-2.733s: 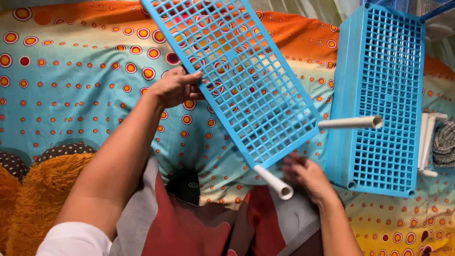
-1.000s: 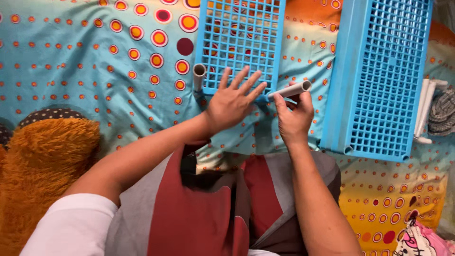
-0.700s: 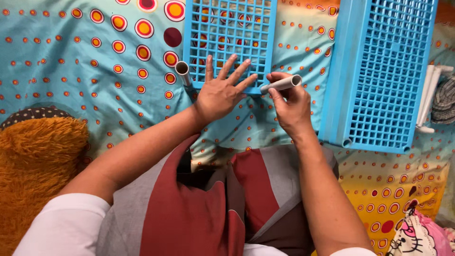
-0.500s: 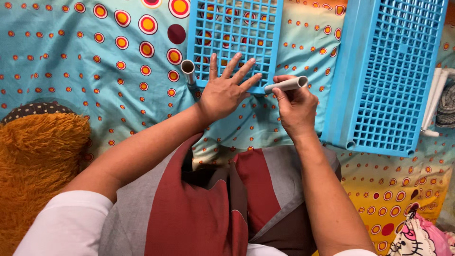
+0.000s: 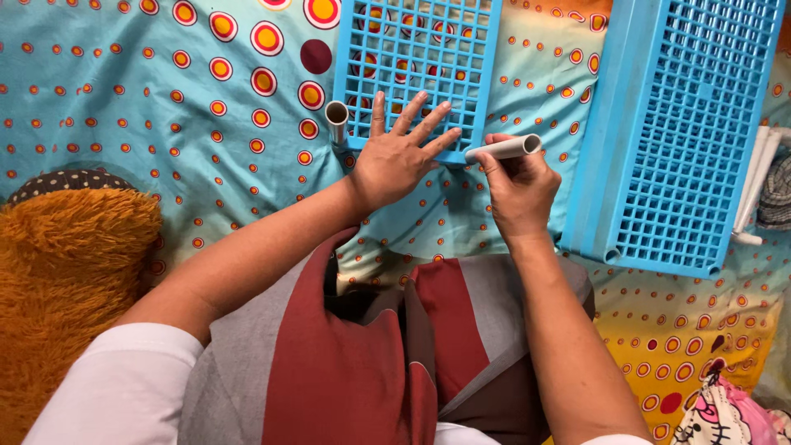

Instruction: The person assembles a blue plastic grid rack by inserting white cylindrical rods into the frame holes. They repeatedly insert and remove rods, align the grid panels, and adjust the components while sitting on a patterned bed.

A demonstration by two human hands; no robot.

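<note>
A blue plastic grid panel (image 5: pixel 412 49) lies flat on the dotted bedsheet. My left hand (image 5: pixel 395 152) rests flat on the panel's near edge with its fingers spread. A white tube (image 5: pixel 337 119) stands in the panel's near left corner. My right hand (image 5: pixel 515 185) grips a second white tube (image 5: pixel 504 148) at the panel's near right corner; the tube leans to the right.
A stack of blue grid panels (image 5: pixel 676 132) lies at the right. Several white tubes (image 5: pixel 754 185) and a checked cloth (image 5: pixel 774 194) sit beyond it. An orange furry cushion (image 5: pixel 66 280) is at the left. A pink printed bag (image 5: pixel 725 416) shows at the bottom right.
The panel was held up in both hands and now lies flat on the sheet. My left hand presses on it; my right hand has kept hold of the tube at the corner.
</note>
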